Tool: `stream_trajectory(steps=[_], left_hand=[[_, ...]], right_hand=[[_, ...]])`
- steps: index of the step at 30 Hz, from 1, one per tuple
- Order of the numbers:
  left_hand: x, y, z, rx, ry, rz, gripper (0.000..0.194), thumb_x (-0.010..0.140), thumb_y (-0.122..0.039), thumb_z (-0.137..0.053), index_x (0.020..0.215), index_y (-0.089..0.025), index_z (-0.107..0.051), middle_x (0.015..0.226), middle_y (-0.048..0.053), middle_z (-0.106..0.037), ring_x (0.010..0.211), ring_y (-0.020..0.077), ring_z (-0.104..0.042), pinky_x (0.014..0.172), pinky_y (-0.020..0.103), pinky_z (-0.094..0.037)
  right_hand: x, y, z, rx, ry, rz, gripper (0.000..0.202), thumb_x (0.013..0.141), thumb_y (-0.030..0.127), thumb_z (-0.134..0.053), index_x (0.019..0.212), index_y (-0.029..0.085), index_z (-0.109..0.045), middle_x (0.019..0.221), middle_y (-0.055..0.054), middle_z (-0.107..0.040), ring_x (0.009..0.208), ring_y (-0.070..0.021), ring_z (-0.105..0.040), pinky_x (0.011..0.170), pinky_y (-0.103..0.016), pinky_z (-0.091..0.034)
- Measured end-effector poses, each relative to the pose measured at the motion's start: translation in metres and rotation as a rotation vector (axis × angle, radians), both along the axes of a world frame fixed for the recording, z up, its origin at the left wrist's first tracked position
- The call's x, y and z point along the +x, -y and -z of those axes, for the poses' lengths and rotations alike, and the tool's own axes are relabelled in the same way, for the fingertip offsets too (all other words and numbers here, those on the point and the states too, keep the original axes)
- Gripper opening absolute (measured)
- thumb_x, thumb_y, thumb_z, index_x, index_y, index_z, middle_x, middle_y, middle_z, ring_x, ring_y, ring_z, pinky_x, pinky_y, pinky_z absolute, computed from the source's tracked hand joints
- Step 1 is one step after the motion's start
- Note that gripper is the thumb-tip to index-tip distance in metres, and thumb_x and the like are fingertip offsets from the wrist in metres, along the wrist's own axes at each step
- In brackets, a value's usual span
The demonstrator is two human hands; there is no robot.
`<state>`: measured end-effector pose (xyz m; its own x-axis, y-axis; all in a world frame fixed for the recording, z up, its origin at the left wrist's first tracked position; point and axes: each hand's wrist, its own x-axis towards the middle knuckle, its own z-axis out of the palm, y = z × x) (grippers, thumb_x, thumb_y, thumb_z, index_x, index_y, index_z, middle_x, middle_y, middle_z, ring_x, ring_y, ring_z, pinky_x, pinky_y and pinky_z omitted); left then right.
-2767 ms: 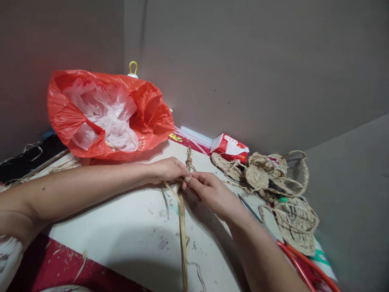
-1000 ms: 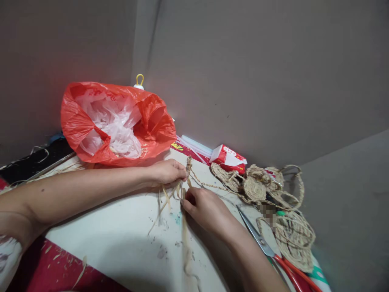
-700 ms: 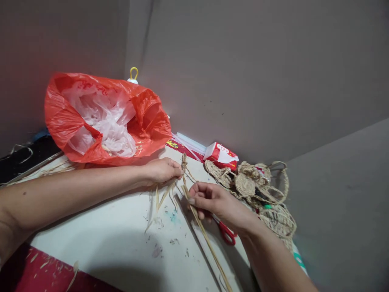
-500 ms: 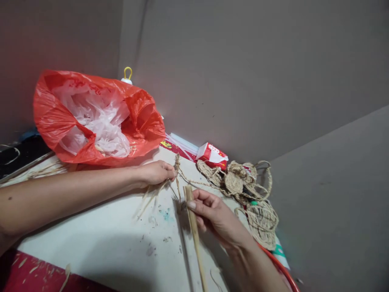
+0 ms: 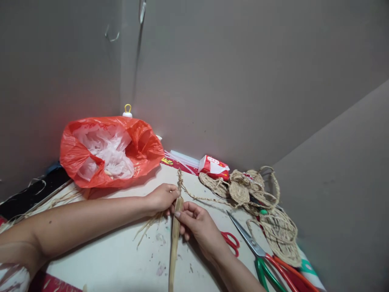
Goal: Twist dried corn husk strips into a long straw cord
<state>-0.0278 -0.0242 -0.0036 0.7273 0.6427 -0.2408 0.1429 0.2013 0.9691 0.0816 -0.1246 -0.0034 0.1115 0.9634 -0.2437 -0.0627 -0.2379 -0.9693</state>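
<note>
My left hand [image 5: 165, 198] pinches the twisted straw braid [image 5: 180, 181] near the table's centre, with loose thin strands hanging below its fingers. In my right hand [image 5: 196, 223] a long flat tan strip [image 5: 174, 251] is held between thumb and fingers. The strip's upper end meets the braid beside my left fingertips, and its lower end runs toward me. From the braid a thin plaited cord [image 5: 206, 199] stretches right to a pile of coiled straw pieces [image 5: 240, 192].
An open red plastic bag [image 5: 146, 152] stands at the back left. Behind the cord sits a red tissue pack [image 5: 212, 167]. Large scissors [image 5: 253, 245] and red-handled scissors [image 5: 232, 243] lie right of my right hand. Straw strands [image 5: 65, 197] lie left on the white table [image 5: 121, 259].
My right hand has brought the strip's upper end up to the braid at my left fingers. The view has shifted, and the scissors now show on the right.
</note>
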Motion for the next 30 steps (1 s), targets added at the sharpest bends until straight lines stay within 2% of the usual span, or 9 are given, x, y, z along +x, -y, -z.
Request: stream_trajectory(steps=[4,8,11,14,21,30], left_hand=[[0.0,0.006,0.002,0.11,0.012,-0.092,0.026,0.083,-0.035,-0.049,0.065,-0.018,-0.041,0.049,-0.007,-0.043,0.043,0.0063,-0.038,0.044,0.017,-0.029],[0.002,0.009,0.003,0.178,0.008,-0.121,0.025,0.084,-0.027,-0.047,0.062,-0.017,-0.041,0.051,-0.007,-0.041,0.049,0.0067,-0.038,0.049,0.018,-0.03],[0.003,0.01,0.003,0.185,0.001,-0.125,0.024,0.085,-0.028,-0.043,0.063,-0.017,-0.042,0.051,-0.007,-0.042,0.049,0.0077,-0.039,0.049,0.019,-0.029],[0.003,0.01,0.003,0.184,0.003,-0.138,0.025,0.086,-0.029,-0.043,0.064,-0.017,-0.043,0.051,-0.007,-0.042,0.048,0.0074,-0.037,0.049,0.019,-0.029],[0.003,0.01,-0.002,0.138,0.02,-0.16,0.025,0.087,-0.03,-0.04,0.066,-0.017,-0.044,0.047,-0.007,-0.042,0.041,0.0067,-0.035,0.044,0.018,-0.028],[0.005,0.012,-0.002,0.207,0.009,-0.244,0.026,0.086,-0.031,-0.044,0.064,-0.018,-0.043,0.048,-0.007,-0.041,0.043,0.0068,-0.036,0.044,0.018,-0.029]], right_hand=[[-0.01,-0.001,0.005,-0.016,0.067,0.006,0.032,0.072,0.042,-0.07,0.07,0.018,-0.048,0.043,0.007,-0.053,0.033,-0.0056,-0.039,0.033,-0.016,-0.031],[-0.011,0.001,0.006,-0.004,0.01,-0.031,0.031,0.074,0.039,-0.068,0.068,0.019,-0.046,0.045,0.006,-0.055,0.033,-0.0052,-0.04,0.033,-0.015,-0.031],[-0.011,0.003,0.004,0.008,-0.071,-0.044,0.026,0.074,0.035,-0.069,0.076,0.017,-0.05,0.048,0.005,-0.058,0.034,-0.0055,-0.042,0.034,-0.015,-0.032],[-0.01,0.004,0.0,0.003,-0.172,-0.011,0.025,0.073,0.032,-0.069,0.083,0.017,-0.052,0.047,0.007,-0.054,0.035,-0.005,-0.04,0.034,-0.014,-0.032],[-0.004,0.004,-0.004,-0.015,-0.283,-0.018,0.022,0.073,0.03,-0.069,0.082,0.016,-0.056,0.049,0.006,-0.052,0.037,-0.0039,-0.037,0.035,-0.013,-0.031],[-0.009,0.004,0.0,0.003,-0.159,0.016,0.021,0.07,0.029,-0.071,0.079,0.016,-0.057,0.047,0.007,-0.051,0.036,-0.004,-0.039,0.033,-0.013,-0.033]])
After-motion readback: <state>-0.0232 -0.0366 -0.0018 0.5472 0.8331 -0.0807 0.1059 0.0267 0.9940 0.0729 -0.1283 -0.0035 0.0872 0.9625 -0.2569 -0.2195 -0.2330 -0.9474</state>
